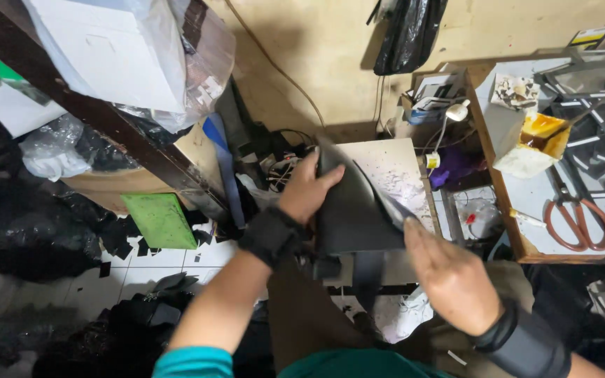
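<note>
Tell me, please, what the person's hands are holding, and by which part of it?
Both hands hold a dark grey sheet of material. The left hand grips its upper left edge, thumb on top; the right hand pinches its right corner with the fingers.

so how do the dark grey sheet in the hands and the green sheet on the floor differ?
The dark grey flexible sheet is held up, folded and curling between the left hand and right hand; the bright green flat sheet lies untouched on the floor tiles. The grey one looks larger. Both are thin sheet pieces.
</note>
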